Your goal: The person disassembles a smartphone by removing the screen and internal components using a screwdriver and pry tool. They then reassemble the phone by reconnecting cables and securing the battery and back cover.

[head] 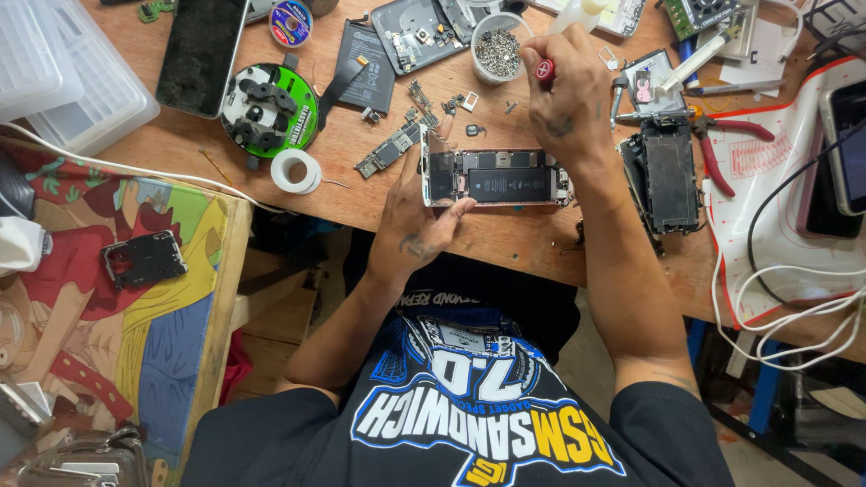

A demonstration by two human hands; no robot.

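An opened smartphone [494, 178] lies on the wooden workbench [505, 239], its black battery and inner parts showing. My left hand [413, 216] grips the phone's left end, thumb on its near edge. My right hand [570, 99] is closed around a red-handled screwdriver [545, 70], held upright over the phone's right end; the tip is hidden behind my fingers.
A small cup of screws [497, 50], loose circuit boards [390, 150], a tape roll [296, 170] and a green round tool holder [271, 110] lie to the left. A dismantled black phone frame [667, 176], red pliers [722, 144] and white cables [794, 307] are on the right.
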